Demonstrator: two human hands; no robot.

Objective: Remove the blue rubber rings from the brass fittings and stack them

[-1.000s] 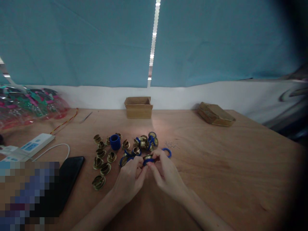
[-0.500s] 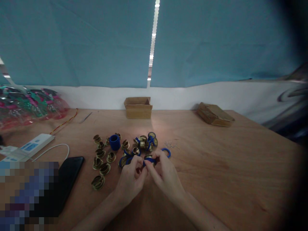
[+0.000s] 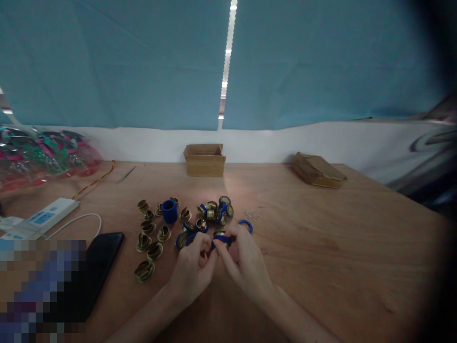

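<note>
In the head view my right hand [image 3: 246, 262] pinches a round brass fitting with a blue ring around it [image 3: 220, 236] between thumb and fingers. My left hand [image 3: 194, 264] is closed right beside it, thumb and forefinger bent together at the fitting's left edge. Whatever those left fingertips grip is hidden. Just behind my hands lies a pile of brass fittings with blue rings [image 3: 210, 211]. A single blue ring [image 3: 246, 226] rests on the table past my right fingers. To the left, several bare brass fittings [image 3: 164, 233] surround a stack of blue rings [image 3: 169, 211].
Small metal pins [image 3: 253, 215] are scattered right of the pile. An open cardboard box [image 3: 205, 166] and a closed one [image 3: 319, 170] stand at the back. Tweezers [image 3: 126, 174], a power strip [image 3: 53, 212], a black phone [image 3: 103, 262] and plastic-wrapped goods [image 3: 50, 155] lie leftward.
Both hands stay at the same spot with the brass fitting between them. Only slight finger movement shows, and the whole view has shifted a little.
</note>
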